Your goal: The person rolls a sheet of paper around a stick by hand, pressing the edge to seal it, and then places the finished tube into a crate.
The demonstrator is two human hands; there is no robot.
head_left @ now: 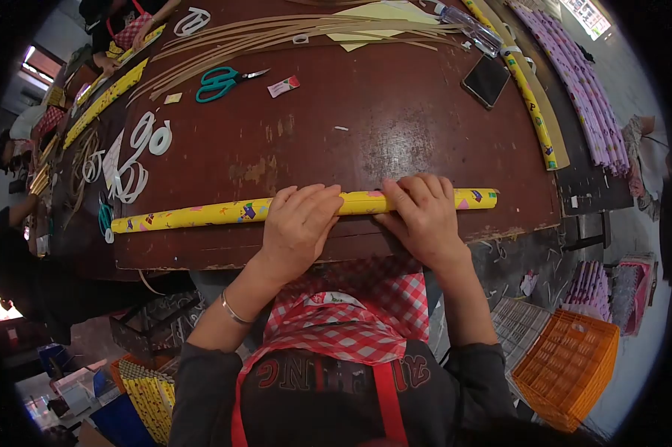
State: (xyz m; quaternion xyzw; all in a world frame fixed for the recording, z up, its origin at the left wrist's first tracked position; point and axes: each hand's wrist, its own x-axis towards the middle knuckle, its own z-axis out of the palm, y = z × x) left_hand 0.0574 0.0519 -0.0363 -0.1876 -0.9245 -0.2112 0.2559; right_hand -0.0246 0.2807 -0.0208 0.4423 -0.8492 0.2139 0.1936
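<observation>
A long yellow patterned paper roll point(224, 213) lies along the near edge of the dark red table point(306, 141). My left hand point(300, 223) is wrapped over its middle, fingers closed around it. Farther right, my right hand point(425, 216) grips the same roll, with the thumb underneath on the near side. The roll's right end sticks out past my right hand, and its left end reaches the table's left side. Both palms are hidden from view.
Teal scissors point(218, 83), white tape strips point(131, 175) and long brown strips point(224, 59) lie beyond the roll. A phone point(486, 80) rests at the right, near purple rolls point(578, 86). An orange crate point(567, 365) stands below right. Other people work at the far left.
</observation>
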